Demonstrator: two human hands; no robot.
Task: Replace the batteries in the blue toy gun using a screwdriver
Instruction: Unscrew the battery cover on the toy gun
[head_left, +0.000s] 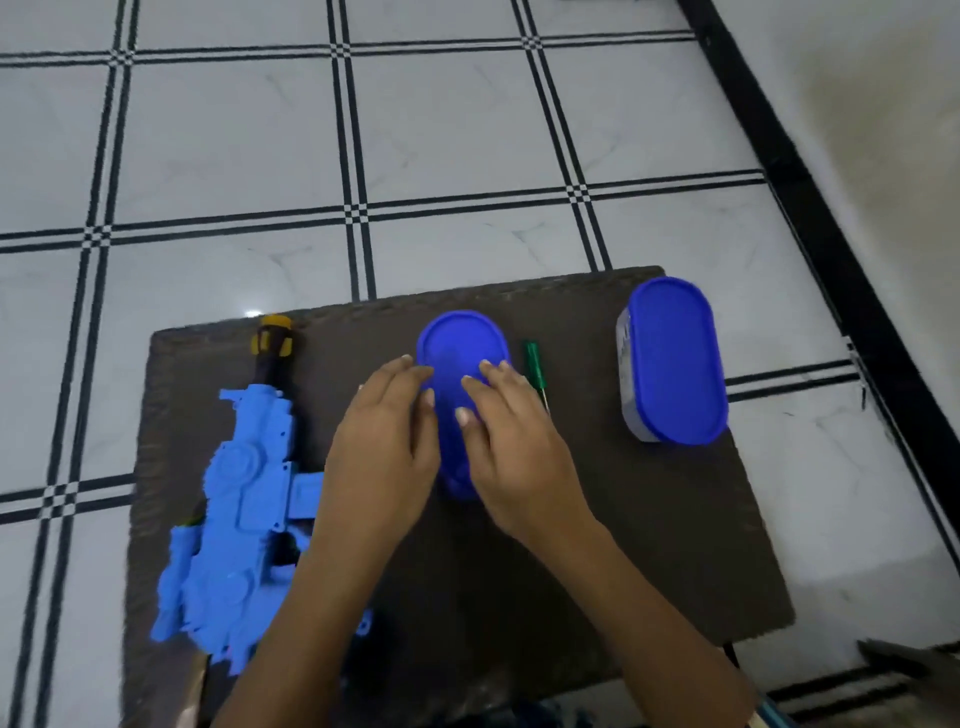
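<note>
Resting my left hand (387, 426) and right hand (506, 431) on the blue lidded container (457, 353), fingers loose; blue toy gun (234, 499) unopened, green screwdriver (533, 364) untouched.

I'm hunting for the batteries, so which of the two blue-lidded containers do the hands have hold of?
The middle container, beside the green screwdriver; both hands rest on its lid. The other container sits untouched at the mat's right.

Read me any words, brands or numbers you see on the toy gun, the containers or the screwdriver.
None can be read.
Right container: its side label is too blurred.
Blue toy gun, middle container, green screwdriver: no text shows.
</note>
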